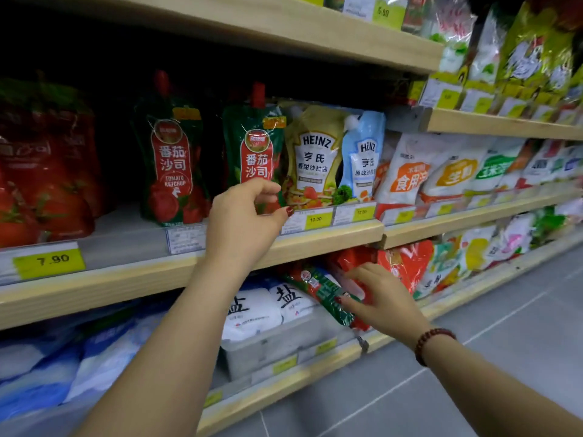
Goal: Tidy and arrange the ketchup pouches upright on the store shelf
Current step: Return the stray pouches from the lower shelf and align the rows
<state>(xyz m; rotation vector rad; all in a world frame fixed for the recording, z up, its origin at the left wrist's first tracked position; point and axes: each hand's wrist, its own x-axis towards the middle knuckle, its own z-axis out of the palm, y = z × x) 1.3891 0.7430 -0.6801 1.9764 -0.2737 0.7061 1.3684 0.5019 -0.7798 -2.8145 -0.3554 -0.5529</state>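
Observation:
Two green-and-red ketchup pouches with red caps stand upright on the middle wooden shelf (331, 234): one at the left (172, 162), one further right (255, 146). My left hand (246, 212) pinches the lower edge of the right pouch between thumb and fingers. On the shelf below, a third ketchup pouch (325, 294) lies tilted on its side over white salt bags. My right hand (378, 298) grips this lying pouch, fingers over its top and thumb under it.
Heinz salad dressing pouches (315, 156) stand right beside the held upright pouch. Large red tomato packs (44, 171) fill the shelf's left end. White salt bags (252, 310) sit on the lower shelf, red packets (407, 263) to their right. Grey tiled floor lies at the lower right.

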